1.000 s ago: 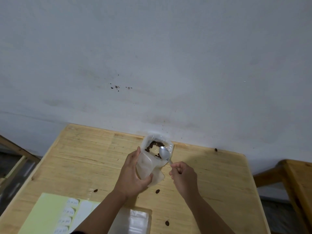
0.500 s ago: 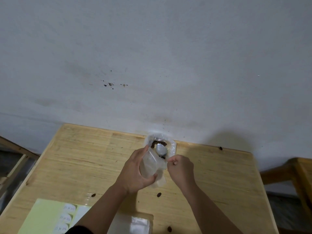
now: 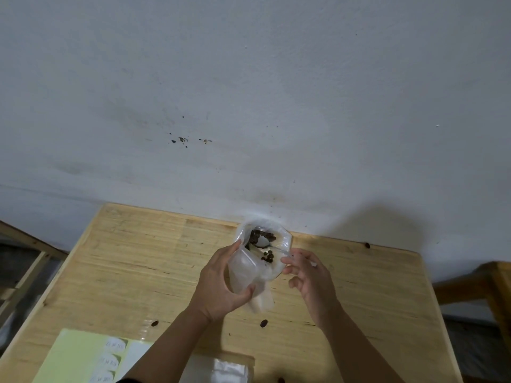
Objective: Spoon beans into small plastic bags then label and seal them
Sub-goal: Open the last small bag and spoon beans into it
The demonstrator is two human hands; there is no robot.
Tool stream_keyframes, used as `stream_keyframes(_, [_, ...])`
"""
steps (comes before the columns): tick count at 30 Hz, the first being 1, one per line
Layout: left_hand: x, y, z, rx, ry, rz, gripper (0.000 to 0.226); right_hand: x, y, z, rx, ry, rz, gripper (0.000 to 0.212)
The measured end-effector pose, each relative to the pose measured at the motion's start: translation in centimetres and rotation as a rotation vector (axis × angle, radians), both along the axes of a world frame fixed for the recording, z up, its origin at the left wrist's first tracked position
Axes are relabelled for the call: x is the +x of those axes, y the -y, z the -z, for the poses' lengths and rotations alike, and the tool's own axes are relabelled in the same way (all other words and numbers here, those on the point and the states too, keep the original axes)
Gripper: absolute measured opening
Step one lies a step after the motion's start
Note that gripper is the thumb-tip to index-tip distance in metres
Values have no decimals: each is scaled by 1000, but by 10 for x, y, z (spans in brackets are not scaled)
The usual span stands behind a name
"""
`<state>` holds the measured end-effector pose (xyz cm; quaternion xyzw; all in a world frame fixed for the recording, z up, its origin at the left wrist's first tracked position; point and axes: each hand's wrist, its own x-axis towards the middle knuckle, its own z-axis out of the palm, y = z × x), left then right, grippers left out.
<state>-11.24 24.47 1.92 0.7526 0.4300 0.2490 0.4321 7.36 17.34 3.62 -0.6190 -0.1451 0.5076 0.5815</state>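
Observation:
My left hand (image 3: 221,283) grips a small clear plastic bag (image 3: 244,275) upright above the table. Just behind it, against the wall, stands a larger clear bag (image 3: 282,233) holding dark beans (image 3: 258,235). A metal spoon (image 3: 262,242) lies with its bowl among those beans. Its thin handle runs right into my right hand (image 3: 312,277), which pinches it between thumb and fingertips. A few beans (image 3: 268,257) show near the small bag's mouth; I cannot tell which bag holds them.
A pale green label sheet (image 3: 80,355) lies on the wooden table (image 3: 138,258) at the near left, with a stack of clear bags (image 3: 224,369) beside it. Loose beans (image 3: 264,323) are scattered on the wood. A wooden frame (image 3: 495,283) stands to the right.
My right hand has shifted to the right and its fingers have loosened. The spoon's bowl has dropped back among the beans in the large bag. My left hand has kept its hold.

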Motion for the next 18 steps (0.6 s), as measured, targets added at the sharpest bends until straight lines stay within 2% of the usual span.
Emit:
stream_keyframes(2, [0,1,-1,13,8,0,86,-6,-2,4,-31,98,85,18])
stream_keyframes(4, [0,1,-2,28,24,-12,86,-11,-5,7,-37,214,140,21])
stream_keyframes(7, [-2,1,-3,33,39,-31,86,-14,-5,8,-35,369,144,24])
stream_keyframes(9, [-4,1,-3,43,42,-31,86,-18,-5,9,-47,391,131,25])
stream_keyframes(13, [-2,0,-4,40,41,-25,88,-26,-7,10,-86,238,84,25])
stream_keyframes(18, [-5,-3,-2,34,5,-45,90,-18,-4,1,-76,33,207,20])
